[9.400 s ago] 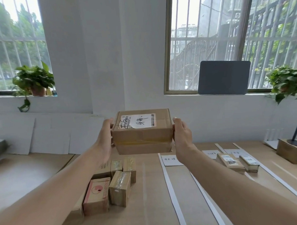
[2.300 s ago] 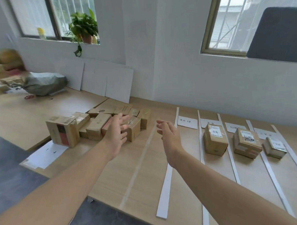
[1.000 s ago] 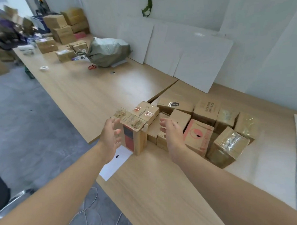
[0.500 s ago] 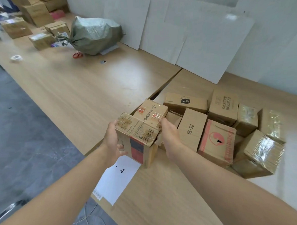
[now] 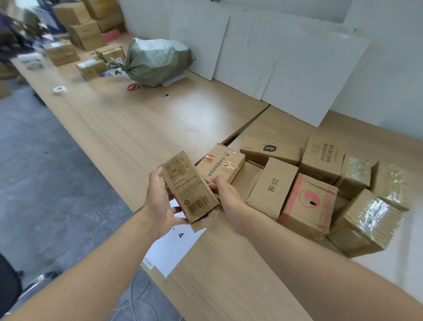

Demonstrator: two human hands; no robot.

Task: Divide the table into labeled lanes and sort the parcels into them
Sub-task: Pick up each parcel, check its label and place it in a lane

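Observation:
A small brown parcel with a barcode label is held up off the table between both hands. My left hand grips its left side with the thumb over the edge. My right hand holds its right side. To the right, a pile of several cardboard parcels lies on the wooden table, among them one marked DS-5B and one with a red print. The labeled lanes are out of view.
A white sheet marked 4 overhangs the table's near edge under my hands. A green sack, a tape roll and more boxes sit far left. White boards lean on the wall. Floor lies below left.
Both hands closed on the barcode parcel at the pile's left end and lifted it off the table, tilting it so its label faces up. The view swung left from the lanes.

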